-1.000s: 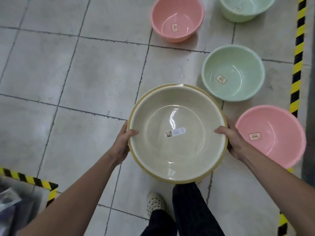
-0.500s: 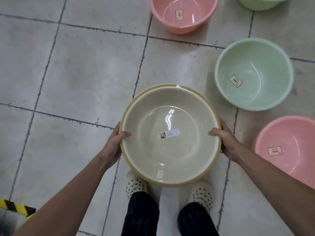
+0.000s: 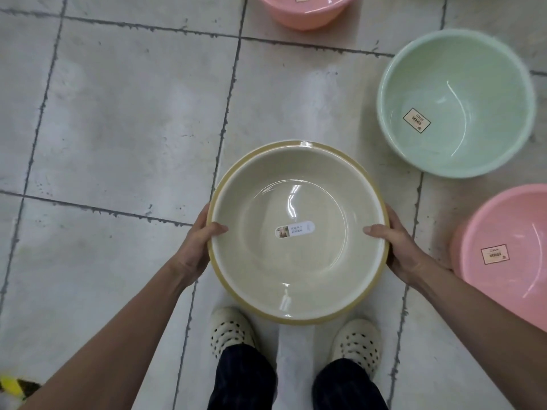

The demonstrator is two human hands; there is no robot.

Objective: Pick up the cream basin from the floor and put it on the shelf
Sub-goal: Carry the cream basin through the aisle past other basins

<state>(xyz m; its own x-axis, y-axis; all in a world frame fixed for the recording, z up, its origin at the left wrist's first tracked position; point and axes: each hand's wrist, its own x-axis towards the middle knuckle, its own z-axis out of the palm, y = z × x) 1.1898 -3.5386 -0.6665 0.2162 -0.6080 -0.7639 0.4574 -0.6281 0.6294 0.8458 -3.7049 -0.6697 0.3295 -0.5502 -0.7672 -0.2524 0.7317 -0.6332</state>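
The cream basin (image 3: 297,267) is round, with a yellowish outer rim and a white sticker at its bottom. It hangs level above the tiled floor, just over my feet. My left hand (image 3: 197,247) grips its left rim, thumb hooked inside. On the opposite rim my right hand (image 3: 398,247) holds it the same way. No shelf is in view.
A green basin (image 3: 455,69) stands on the floor at the upper right, a pink basin (image 3: 503,291) at the right edge, another pink basin (image 3: 307,16) at the top. My two cream perforated shoes (image 3: 231,329) stand below. Yellow-black tape (image 3: 11,386) marks the bottom left corner.
The view has tilted down and shifted left, so the floor basins slid right and up in frame. Both hands keep the same grip on the cream basin. Both feet now show side by side.
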